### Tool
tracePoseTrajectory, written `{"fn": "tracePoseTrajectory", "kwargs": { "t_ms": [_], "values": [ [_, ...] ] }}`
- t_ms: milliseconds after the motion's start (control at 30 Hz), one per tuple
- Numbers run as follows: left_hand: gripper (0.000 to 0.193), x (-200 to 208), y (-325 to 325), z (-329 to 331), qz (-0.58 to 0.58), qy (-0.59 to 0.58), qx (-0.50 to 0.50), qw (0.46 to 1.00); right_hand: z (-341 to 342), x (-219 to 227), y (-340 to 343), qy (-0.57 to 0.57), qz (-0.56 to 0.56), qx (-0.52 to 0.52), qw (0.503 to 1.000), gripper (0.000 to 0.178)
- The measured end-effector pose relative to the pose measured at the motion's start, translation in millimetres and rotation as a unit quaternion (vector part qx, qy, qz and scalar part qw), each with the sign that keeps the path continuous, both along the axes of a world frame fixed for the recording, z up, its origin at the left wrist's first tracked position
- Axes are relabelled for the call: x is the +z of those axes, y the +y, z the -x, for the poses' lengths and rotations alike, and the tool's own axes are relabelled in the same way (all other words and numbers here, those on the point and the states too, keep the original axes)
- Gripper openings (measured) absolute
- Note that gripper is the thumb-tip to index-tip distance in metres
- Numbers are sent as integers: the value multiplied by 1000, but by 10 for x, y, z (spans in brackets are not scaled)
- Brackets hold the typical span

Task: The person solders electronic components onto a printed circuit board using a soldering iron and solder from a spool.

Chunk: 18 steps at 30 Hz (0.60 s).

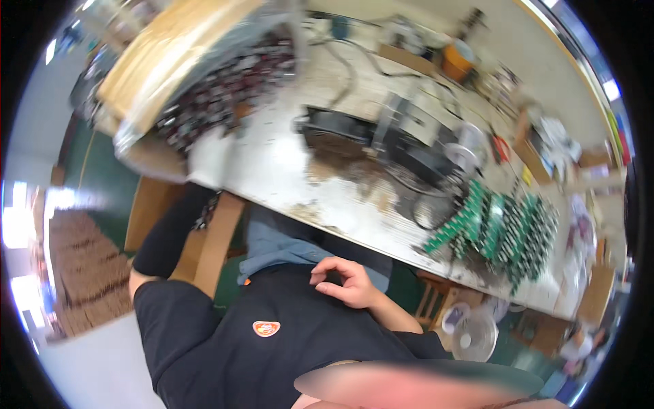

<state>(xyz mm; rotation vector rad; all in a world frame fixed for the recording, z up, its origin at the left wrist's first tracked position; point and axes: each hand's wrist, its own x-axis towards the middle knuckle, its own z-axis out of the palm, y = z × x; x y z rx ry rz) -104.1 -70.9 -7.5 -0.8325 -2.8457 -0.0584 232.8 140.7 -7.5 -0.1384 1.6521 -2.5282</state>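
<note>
My left arm, in a black sleeve, reaches out to the table's left end. My left hand (212,159) looks white, as if gloved, and is smeared by motion, so its fingers cannot be made out. Right beside it, a tilted carton (160,65) with a clear plastic liner holds a heap of small dark red and silver parts (228,88). Whether the hand holds any of them is hidden by the blur. My bare right hand (349,285) hovers before my black shirt, fingers loosely curled and the thumb apart from them, with nothing between.
A black bench machine (415,153) stands mid-table on a stained patch. To its right lie green strips (487,221) carrying rows of small dark parts. Further back are an orange cup (457,60) and red-handled pliers (501,148). An open cardboard box (221,242) sits below the table's left end; a fan (475,334) stands lower right.
</note>
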Motion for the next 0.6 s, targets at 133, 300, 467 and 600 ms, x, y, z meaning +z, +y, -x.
{"fn": "tracePoseTrajectory", "kwargs": {
  "t_ms": [133,300,467,600],
  "values": [
    [19,144,-220,-106,67,137,-113,982,-299,58,297,11,19,-66,998,26],
    [15,168,56,-72,65,108,-103,987,-586,164,780,39,10,-229,973,25],
    [16,146,-6,-87,-143,64,-27,987,-625,266,1203,45,-239,-497,833,22],
    [22,138,-92,-93,-297,81,-41,951,-471,408,1451,29,-573,-474,667,25]
  ]
}}
